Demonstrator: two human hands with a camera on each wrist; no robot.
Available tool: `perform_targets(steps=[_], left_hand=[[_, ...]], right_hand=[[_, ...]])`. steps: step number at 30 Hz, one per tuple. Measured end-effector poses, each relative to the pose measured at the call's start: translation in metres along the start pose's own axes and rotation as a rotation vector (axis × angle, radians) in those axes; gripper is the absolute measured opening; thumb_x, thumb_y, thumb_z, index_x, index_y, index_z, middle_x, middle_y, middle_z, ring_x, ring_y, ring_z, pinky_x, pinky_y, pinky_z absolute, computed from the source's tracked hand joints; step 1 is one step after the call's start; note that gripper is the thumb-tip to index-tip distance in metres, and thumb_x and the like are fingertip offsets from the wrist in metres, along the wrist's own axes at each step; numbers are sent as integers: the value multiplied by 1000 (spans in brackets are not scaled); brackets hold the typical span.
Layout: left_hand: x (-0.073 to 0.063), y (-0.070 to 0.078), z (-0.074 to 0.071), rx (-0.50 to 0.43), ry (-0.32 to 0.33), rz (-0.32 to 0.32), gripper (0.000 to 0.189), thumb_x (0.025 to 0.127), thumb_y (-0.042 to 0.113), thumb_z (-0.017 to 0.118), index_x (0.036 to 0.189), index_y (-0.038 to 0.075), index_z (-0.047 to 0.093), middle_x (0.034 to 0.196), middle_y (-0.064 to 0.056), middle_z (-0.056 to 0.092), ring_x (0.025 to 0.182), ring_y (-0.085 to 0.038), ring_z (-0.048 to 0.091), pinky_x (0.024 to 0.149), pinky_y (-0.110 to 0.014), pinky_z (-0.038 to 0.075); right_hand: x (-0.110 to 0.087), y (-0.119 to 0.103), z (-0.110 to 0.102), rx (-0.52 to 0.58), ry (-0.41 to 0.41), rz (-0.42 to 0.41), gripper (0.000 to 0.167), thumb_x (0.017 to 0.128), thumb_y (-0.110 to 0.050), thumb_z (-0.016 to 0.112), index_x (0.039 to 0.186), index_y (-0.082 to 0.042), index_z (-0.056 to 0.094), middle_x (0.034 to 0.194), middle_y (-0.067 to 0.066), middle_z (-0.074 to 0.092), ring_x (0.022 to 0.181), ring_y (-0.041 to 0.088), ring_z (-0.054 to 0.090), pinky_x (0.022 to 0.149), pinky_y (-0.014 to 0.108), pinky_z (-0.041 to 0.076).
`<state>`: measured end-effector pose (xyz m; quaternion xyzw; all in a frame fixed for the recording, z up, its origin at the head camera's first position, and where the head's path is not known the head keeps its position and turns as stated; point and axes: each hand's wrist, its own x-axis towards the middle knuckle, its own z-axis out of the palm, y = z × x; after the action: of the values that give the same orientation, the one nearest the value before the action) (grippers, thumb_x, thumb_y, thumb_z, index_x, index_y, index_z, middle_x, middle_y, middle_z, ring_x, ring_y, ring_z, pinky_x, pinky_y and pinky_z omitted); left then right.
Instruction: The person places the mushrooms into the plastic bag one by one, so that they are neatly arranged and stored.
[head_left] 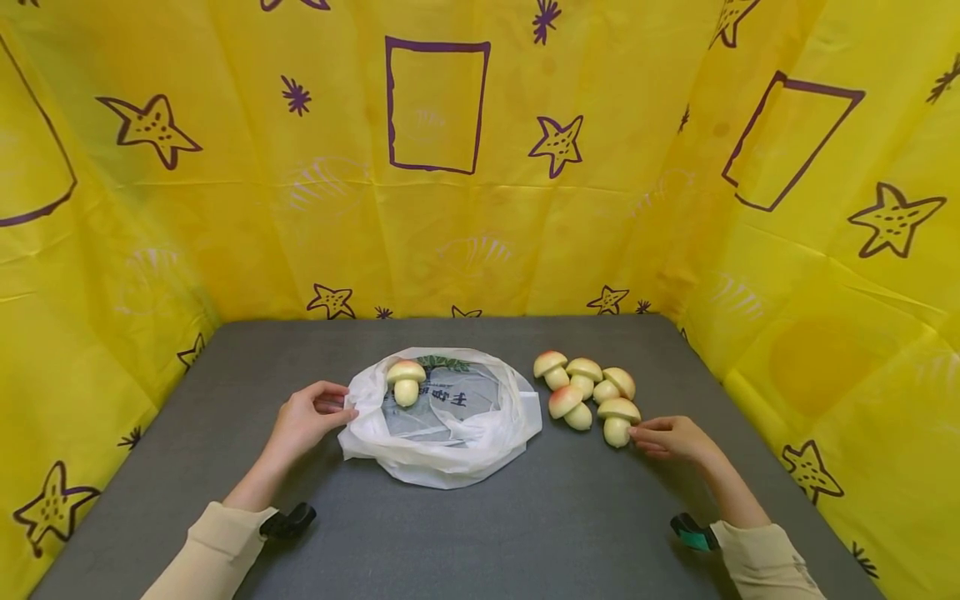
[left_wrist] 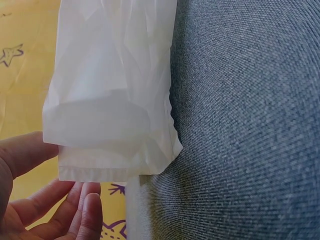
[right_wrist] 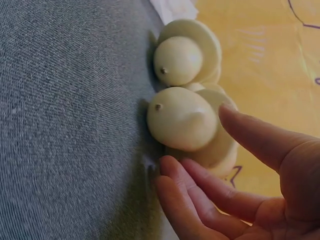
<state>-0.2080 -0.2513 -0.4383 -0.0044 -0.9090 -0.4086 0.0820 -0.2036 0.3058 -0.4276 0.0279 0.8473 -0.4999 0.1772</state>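
A white plastic bag (head_left: 435,467) lies on the dark table with its mouth spread wide and rim rolled down. Inside it, toward the left, is one toy mushroom (head_left: 407,385) with a reddish cap. My left hand (head_left: 311,417) is at the bag's left edge, thumb and fingers apart, thumb tip right at the plastic (left_wrist: 100,100). To the right of the bag several cream mushrooms sit in a cluster. At the nearest mushroom (head_left: 618,421) is my right hand (head_left: 671,437), its spread thumb and fingers around the pale stem (right_wrist: 182,120).
The dark grey tabletop (head_left: 480,542) runs back to a yellow patterned cloth (head_left: 450,217) that encloses the back and both sides. Close by the nearest mushroom stand others, including a red-capped mushroom (head_left: 570,406) and a mushroom (head_left: 617,383) behind it.
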Motion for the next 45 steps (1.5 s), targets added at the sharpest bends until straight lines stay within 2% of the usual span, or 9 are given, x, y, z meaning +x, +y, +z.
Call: perform_targets(steps=[5, 12, 21, 45], left_hand=[[0, 1, 0, -1, -6, -9, 42, 76, 25, 79, 110, 4, 65, 101, -15, 69, 87, -24, 67, 66, -20, 49], [0, 2, 0, -1, -6, -2, 41, 76, 24, 79, 109, 3, 65, 99, -15, 69, 85, -23, 67, 65, -20, 49], [-1, 3, 0, 1, -10, -1, 43, 76, 24, 79, 110, 2, 65, 99, -16, 69, 83, -21, 67, 65, -19, 49], [0, 4, -1, -4, -20, -14, 42, 77, 22, 79, 111, 2, 64, 101, -16, 68, 86, -22, 66, 65, -19, 50]], right_hand=[[5, 3, 4, 15, -19, 21, 61, 91, -23, 64, 124, 24, 42, 113, 31, 63, 96, 26, 68, 82, 36, 55], [14, 7, 8, 33, -27, 61, 74, 90, -27, 64, 131, 26, 31, 125, 36, 53, 105, 30, 64, 85, 37, 54], [19, 5, 11, 34, -30, 77, 79, 89, -28, 66, 132, 26, 28, 132, 41, 43, 105, 27, 63, 85, 36, 54], [19, 3, 9, 62, -32, 67, 77, 88, -26, 67, 132, 25, 30, 129, 38, 48, 97, 19, 65, 82, 33, 54]])
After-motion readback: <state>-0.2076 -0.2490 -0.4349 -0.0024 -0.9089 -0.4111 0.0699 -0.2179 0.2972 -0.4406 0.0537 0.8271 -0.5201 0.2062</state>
